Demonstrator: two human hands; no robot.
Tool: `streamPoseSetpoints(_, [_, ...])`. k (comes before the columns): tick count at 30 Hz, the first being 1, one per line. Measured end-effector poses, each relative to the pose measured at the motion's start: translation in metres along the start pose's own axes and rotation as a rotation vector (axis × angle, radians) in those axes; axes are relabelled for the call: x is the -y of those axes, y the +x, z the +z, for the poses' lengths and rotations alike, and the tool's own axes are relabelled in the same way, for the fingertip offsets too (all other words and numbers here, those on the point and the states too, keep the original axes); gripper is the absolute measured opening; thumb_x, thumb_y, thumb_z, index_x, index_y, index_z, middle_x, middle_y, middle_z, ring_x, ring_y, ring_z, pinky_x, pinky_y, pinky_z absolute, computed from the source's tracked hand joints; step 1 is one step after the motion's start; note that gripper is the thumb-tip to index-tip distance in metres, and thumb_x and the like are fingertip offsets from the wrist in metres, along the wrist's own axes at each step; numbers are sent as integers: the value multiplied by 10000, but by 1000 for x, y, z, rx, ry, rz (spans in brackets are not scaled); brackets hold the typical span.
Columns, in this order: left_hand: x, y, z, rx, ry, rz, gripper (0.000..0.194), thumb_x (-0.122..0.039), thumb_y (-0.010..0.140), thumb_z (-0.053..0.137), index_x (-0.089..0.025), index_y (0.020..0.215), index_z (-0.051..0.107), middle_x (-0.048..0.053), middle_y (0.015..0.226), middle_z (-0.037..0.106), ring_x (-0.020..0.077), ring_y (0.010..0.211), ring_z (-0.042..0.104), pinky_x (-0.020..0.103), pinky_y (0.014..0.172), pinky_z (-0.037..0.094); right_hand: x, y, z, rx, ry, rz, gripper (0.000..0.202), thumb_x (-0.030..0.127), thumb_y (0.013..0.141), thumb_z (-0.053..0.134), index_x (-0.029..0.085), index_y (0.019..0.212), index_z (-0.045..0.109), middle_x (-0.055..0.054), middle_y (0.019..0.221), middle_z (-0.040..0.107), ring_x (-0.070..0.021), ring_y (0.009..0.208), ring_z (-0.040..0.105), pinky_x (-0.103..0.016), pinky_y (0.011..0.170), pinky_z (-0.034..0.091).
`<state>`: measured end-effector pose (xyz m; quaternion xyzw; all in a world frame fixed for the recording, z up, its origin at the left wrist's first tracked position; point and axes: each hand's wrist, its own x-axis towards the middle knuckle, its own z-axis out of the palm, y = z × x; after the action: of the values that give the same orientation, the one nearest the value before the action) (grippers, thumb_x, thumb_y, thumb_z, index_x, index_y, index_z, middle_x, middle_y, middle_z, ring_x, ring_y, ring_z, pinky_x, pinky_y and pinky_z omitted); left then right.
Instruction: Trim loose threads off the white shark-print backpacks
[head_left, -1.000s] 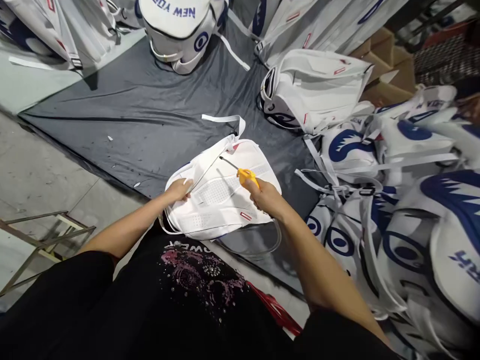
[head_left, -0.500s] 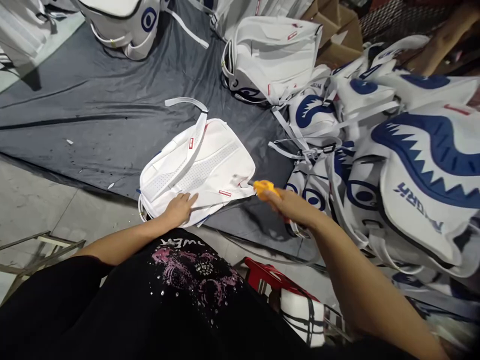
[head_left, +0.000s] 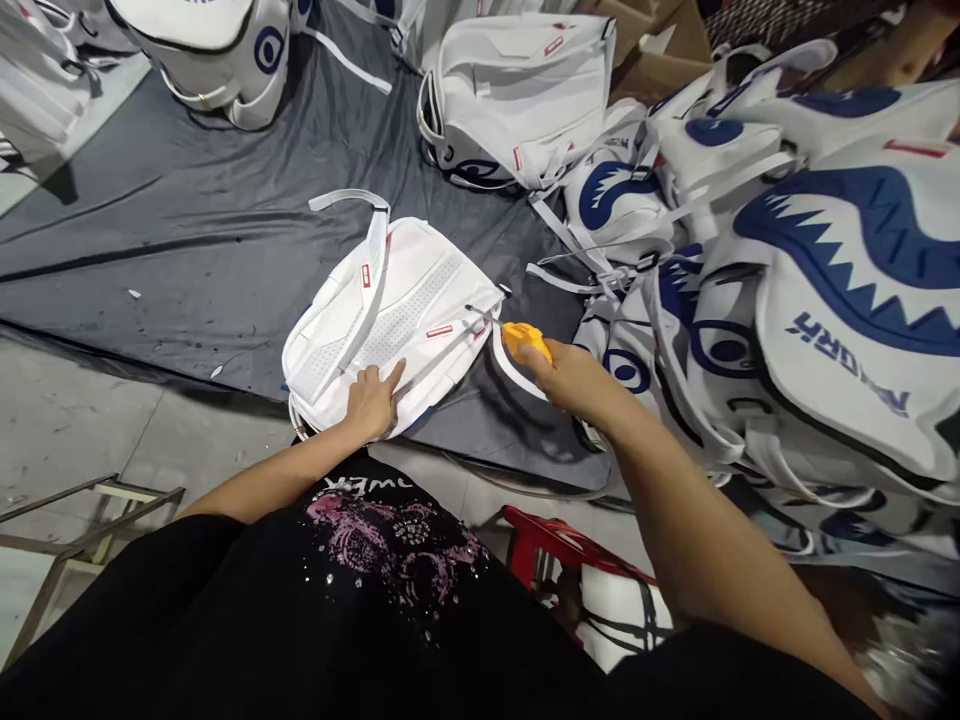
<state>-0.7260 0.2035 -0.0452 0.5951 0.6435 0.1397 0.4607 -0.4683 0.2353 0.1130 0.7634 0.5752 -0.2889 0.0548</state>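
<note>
A white backpack (head_left: 420, 270) lies on the dark cloth with its strap side up. My left hand (head_left: 371, 402) rests on its lower left part, fingers apart and thumb spread. In my right hand (head_left: 559, 375) is an orange-handled tool (head_left: 525, 342), held at the bag's right end. The tool's thin dark shaft reaches over the bag's right side, near a small red tag. One shoulder strap (head_left: 373, 250) lies across the bag, its loose end on the cloth; another white strap hangs below the tool.
White-and-blue backpacks (head_left: 832, 290) are piled on the right. More bags stand at the back, including one (head_left: 525, 100) near a cardboard box (head_left: 667, 50). A red stool (head_left: 540, 540) is below the table's edge, and a metal frame (head_left: 90, 520) stands at lower left.
My right hand and the orange tool have moved up and slightly left, and the tool's shaft now shows over the bag. The right strap has shifted. The camera view has also moved.
</note>
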Motion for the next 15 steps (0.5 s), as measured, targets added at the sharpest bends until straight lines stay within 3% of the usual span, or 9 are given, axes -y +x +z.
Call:
streamPoseSetpoints(3, [-3, -1, -13, 13, -72, -12, 571, -277, 835, 702, -295, 1397, 598, 148, 1403, 506, 436, 1405, 350, 645, 1174, 235, -5, -12, 19, 67, -30, -22, 517, 545, 1003, 394, 125, 1116, 675, -182, 1063, 724, -269, 954, 658, -310, 750, 436])
streamPoseSetpoints(6, [8, 10, -56, -44, -210, -64, 559, -334, 816, 747, -280, 1354, 604, 101, 1500, 437, 357, 1461, 299, 524, 1230, 248, -14, -37, 53, 155, 12, -25, 484, 528, 1003, 392, 174, 1158, 685, -139, 1085, 743, -272, 997, 679, -309, 786, 464])
streamPoseSetpoints(8, [23, 23, -91, -108, -330, -161, 512, -372, 902, 652, -248, 1385, 534, 108, 1490, 436, 289, 1414, 382, 445, 1184, 361, -16, -57, 81, 189, 53, -14, 500, 513, 1013, 346, 178, 1193, 671, -144, 1086, 745, -280, 1004, 685, -326, 800, 477])
streamPoseSetpoints(11, [44, 47, -131, -73, -542, -376, 377, -409, 1009, 451, -139, 1250, 555, 154, 1136, 612, 223, 1006, 635, 362, 848, 583, -6, -82, 122, 253, 98, -49, 473, 475, 1021, 332, 174, 1154, 671, -137, 1020, 753, -276, 953, 696, -337, 794, 482])
streamPoseSetpoints(13, [52, 60, -144, 30, -689, -484, 331, -391, 1024, 415, -120, 1093, 593, 102, 863, 616, 155, 693, 608, 254, 580, 553, 11, -91, 148, 260, 126, -48, 452, 477, 1024, 342, 175, 1090, 671, -122, 969, 755, -269, 895, 699, -330, 755, 477])
streamPoseSetpoints(15, [54, 68, -144, 147, -829, -539, 275, -354, 1018, 451, -130, 991, 607, 49, 720, 576, 95, 517, 504, 166, 410, 416, 33, -93, 171, 245, 158, -8, 437, 479, 1028, 354, 173, 1073, 664, -116, 955, 756, -265, 866, 702, -321, 725, 468])
